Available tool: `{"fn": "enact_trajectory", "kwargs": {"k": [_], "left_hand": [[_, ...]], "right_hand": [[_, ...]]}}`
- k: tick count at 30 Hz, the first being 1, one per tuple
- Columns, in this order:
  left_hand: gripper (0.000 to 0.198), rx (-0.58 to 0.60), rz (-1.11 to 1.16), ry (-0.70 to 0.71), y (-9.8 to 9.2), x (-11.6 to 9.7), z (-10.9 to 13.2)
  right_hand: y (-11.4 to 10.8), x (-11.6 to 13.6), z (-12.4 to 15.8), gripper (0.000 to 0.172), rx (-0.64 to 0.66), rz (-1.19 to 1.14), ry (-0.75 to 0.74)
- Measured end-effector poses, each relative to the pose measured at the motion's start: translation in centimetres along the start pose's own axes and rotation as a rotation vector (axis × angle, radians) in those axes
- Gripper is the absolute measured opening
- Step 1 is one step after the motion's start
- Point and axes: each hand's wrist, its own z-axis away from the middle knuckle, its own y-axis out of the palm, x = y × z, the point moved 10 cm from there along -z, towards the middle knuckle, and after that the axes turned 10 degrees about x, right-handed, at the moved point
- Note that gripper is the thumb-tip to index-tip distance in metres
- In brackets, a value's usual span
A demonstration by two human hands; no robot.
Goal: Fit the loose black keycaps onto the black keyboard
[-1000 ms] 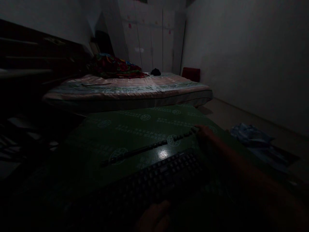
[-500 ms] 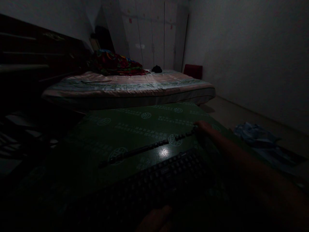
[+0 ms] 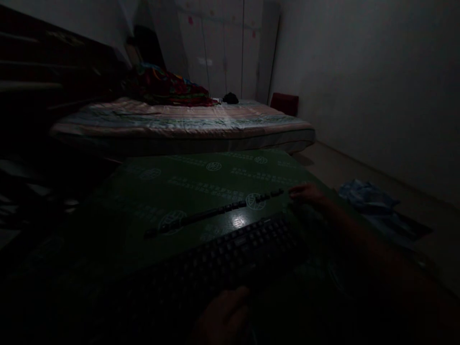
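Note:
A dark keyboard [image 3: 240,249] lies at a slant on a green table [image 3: 201,187] printed with pale lettering and round logos. Beyond it, loose black keycaps [image 3: 233,206] form a long slanted line. At that line's right end is my right hand [image 3: 306,193], its fingers stretched leftward and slightly apart, just beside the last keycap. My left hand [image 3: 224,311] is at the keyboard's near edge with the fingers curled together. Deep shadow hides what those fingers hold, if anything. The keyboard's left part is nearly lost in the dark.
A bed [image 3: 201,122] with a striped cover and a red patterned blanket [image 3: 168,86] stands past the table's far edge. Pale wardrobes [image 3: 223,52] are behind it. Bluish cloth [image 3: 366,196] lies low on the right. The room is very dim.
My right hand has drawn back slightly from the right end of the keycap line. My left hand shows a little more, still by the keyboard's near edge. The view has shifted slightly.

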Motion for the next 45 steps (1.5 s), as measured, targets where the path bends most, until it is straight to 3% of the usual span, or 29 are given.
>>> {"fn": "enact_trajectory", "kwargs": {"k": [7, 11, 16, 23, 29, 35, 39, 45], "left_hand": [[0.024, 0.015, 0.049, -0.034, 0.1, -0.4, -1.0], [0.024, 0.013, 0.038, -0.006, -0.1, -0.6, -1.2], [0.021, -0.015, -0.002, 0.031, -0.2, -1.0, -1.3], [0.019, -0.012, -0.012, 0.049, 0.3, -0.9, -1.1], [0.019, 0.025, 0.01, 0.047, 0.4, -0.9, -1.3], [0.02, 0.008, -0.001, 0.042, -0.4, -1.4, -1.6], [0.019, 0.062, 0.023, 0.033, -0.3, -1.6, -1.7], [0.02, 0.047, 0.015, 0.027, -0.4, -1.6, -1.7]], "right_hand": [[3.0, -2.2, 8.9, 0.048, 0.053, -0.486, -0.095], [4.5, -3.4, 12.5, 0.048, 0.045, -0.656, -0.081], [5.7, -4.7, 14.8, 0.04, 0.031, -0.769, -0.062], [6.6, -5.5, 15.7, 0.036, 0.026, -0.799, -0.053], [6.6, -5.6, 15.7, 0.038, -0.002, -0.71, -0.047], [5.0, -4.2, 15.4, 0.047, -0.129, -0.434, -0.08], [4.5, -2.3, 15.6, 0.038, -0.191, -0.187, -0.129], [5.1, 0.2, 15.9, 0.026, -0.201, 0.164, -0.197]]}}
